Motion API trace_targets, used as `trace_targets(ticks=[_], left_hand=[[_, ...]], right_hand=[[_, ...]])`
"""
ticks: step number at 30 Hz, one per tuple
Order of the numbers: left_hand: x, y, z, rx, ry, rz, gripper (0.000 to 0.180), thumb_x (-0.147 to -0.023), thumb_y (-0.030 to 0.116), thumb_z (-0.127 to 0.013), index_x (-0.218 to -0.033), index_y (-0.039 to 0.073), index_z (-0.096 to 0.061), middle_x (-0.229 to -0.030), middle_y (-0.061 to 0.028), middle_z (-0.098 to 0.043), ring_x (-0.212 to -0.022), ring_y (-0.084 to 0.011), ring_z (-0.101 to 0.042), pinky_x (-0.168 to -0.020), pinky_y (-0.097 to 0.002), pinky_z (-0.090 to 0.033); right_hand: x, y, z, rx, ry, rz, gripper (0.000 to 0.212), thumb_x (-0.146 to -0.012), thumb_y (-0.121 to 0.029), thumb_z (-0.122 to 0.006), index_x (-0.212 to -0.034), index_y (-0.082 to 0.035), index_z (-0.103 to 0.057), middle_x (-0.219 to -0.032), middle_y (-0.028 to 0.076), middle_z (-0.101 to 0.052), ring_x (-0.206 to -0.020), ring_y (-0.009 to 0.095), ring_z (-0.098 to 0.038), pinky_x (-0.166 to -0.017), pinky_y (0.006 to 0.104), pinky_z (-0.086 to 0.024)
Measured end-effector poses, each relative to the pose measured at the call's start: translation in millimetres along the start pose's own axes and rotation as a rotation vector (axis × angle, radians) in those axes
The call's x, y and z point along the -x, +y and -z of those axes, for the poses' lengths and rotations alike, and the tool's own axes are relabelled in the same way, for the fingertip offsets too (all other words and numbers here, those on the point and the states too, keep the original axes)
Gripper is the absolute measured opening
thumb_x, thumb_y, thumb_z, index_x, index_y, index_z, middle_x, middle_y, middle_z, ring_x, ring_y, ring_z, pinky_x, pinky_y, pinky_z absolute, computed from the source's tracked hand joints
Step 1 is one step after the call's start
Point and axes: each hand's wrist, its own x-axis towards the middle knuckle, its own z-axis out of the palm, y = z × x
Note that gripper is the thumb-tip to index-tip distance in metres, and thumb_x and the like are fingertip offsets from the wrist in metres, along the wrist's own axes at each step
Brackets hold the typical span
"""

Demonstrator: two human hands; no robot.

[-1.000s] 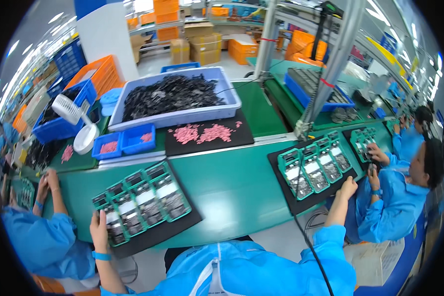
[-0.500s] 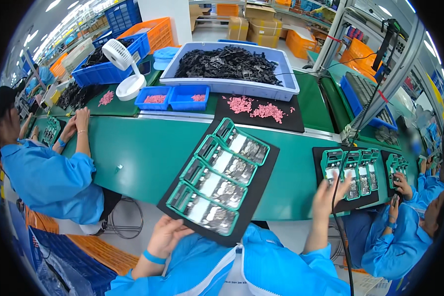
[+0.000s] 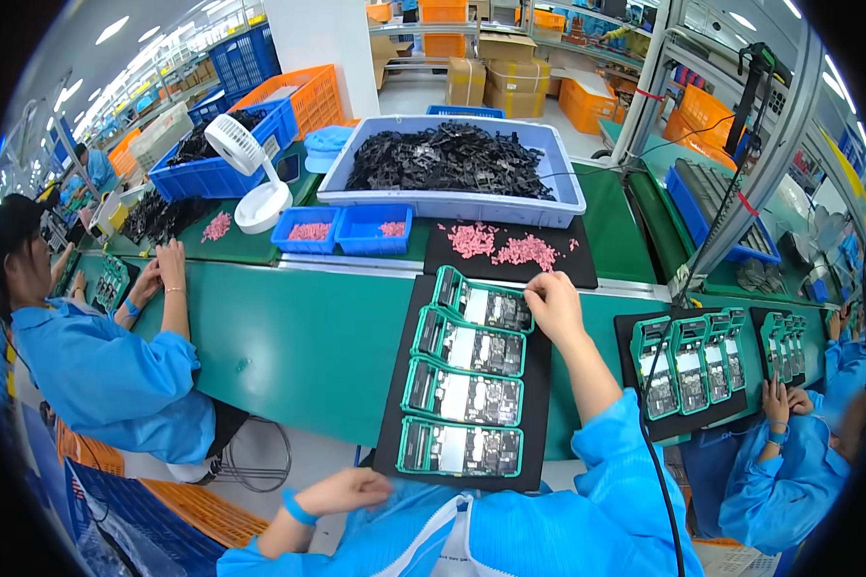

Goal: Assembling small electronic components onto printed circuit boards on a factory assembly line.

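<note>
A black mat (image 3: 394, 433) lies before me, carrying a column of several green frames (image 3: 413, 389), each holding a dark circuit board (image 3: 491, 398) with a silver-white strip. At the top frame's right-hand corner is my right hand (image 3: 558, 310), thumb and fingers pinched together; whatever they hold, if anything, is hidden. My left hand (image 3: 344, 490), with a blue band at its wrist, hovers beside the mat's near left corner. Its fingers are curled closed and slightly blurred, with nothing showing in them. Beyond my right hand, small pink pieces (image 3: 527, 252) lie heaped on a dark sheet (image 3: 443, 258).
Two blue bins (image 3: 361, 246) of pink pieces and a large pale tub (image 3: 452, 204) of black parts stand behind, with a white fan (image 3: 260, 207) left. A black cable (image 3: 648, 404) hangs at right. Co-workers sit either side; another loaded mat (image 3: 688, 418) lies right.
The mat has turned from tilted to nearly straight and settled on the bench's near side. My left hand has let go of its edge. My right hand has come left to the top frame.
</note>
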Motion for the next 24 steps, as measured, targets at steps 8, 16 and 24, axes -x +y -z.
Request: trace_targets(ticks=[8,16,24], left_hand=[[96.3,177.5,64.7,-0.573,0.241,-0.622,0.008,-0.083,0.01,-0.065,-0.089,0.005,-0.064,-0.084,-0.008,-0.064,-0.076,-0.0209,-0.063,-0.065,-0.0305,-0.051],[-59.4,291.0,133.9,-0.737,0.357,-0.817,0.012,-0.081,0.013,-0.065,-0.085,0.002,-0.065,-0.072,-0.0116,-0.064,-0.064,-0.0214,-0.062,-0.06,-0.0322,-0.049],[-266.5,289.0,157.6,-1.035,0.392,-0.732,0.012,-0.07,0.017,-0.07,-0.076,0.007,-0.07,-0.072,-0.0121,-0.067,-0.07,-0.027,-0.066,-0.067,-0.0367,-0.052]], right_hand=[[-81.9,7.3,-56.5,0.163,-0.194,0.137,0.009,-0.069,-0.012,-0.072,-0.076,-0.01,-0.069,-0.082,0.013,-0.06,-0.086,0.032,-0.06,-0.076,0.042,-0.049],[-82.9,13.8,-57.5,0.323,-0.182,0.383,0.011,-0.075,-0.012,-0.068,-0.077,-0.003,-0.063,-0.083,0.014,-0.058,-0.082,0.033,-0.057,-0.074,0.0435,-0.046],[-56.2,30.7,-34.9,0.265,-0.077,0.19,0.006,-0.076,-0.008,-0.065,-0.077,-0.003,-0.061,-0.084,0.016,-0.058,-0.083,0.035,-0.057,-0.075,0.0445,-0.046]])
